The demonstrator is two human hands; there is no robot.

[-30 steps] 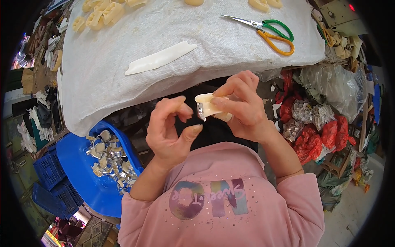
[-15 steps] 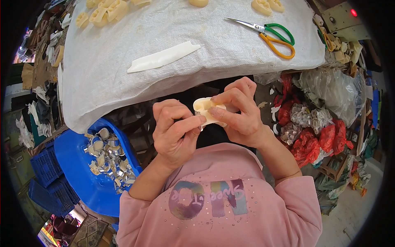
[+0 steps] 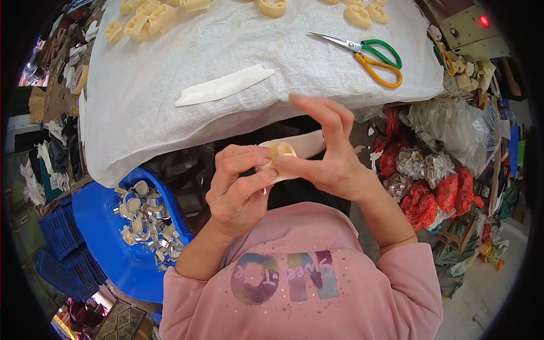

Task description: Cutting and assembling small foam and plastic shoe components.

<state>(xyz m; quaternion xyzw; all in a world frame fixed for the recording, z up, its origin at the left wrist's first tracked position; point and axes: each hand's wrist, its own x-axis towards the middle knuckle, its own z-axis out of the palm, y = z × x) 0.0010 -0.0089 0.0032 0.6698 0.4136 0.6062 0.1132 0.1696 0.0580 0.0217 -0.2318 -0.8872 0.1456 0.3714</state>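
Note:
In front of my chest, my left hand (image 3: 241, 184) pinches a small cream-coloured hollow moulded piece (image 3: 285, 148) between thumb and fingers. A white flexible strip (image 3: 306, 144) lies against the piece, its free end reaching right toward my right palm. My right hand (image 3: 328, 150) is opened out, its thumb pressed on the piece and its fingers raised and apart, slightly blurred. Beyond my hands, a similar white strip (image 3: 226, 85) lies flat on the white-covered table (image 3: 147, 107). Scissors (image 3: 362, 50) with one green and one orange handle rest slightly open at the right.
Several cream moulded pieces (image 3: 161, 20) sit along the table's far side. At lower left, a blue basin (image 3: 107, 249) holds silvery cup-like pieces (image 3: 150, 218). Red plastic bags (image 3: 422, 201) and clear plastic sheeting (image 3: 459, 133) crowd the right side, below the table edge.
My right fingers have lifted off the piece and spread, leaving the thumb on it. The white strip now stretches out to the right. The piece has shifted slightly and turned.

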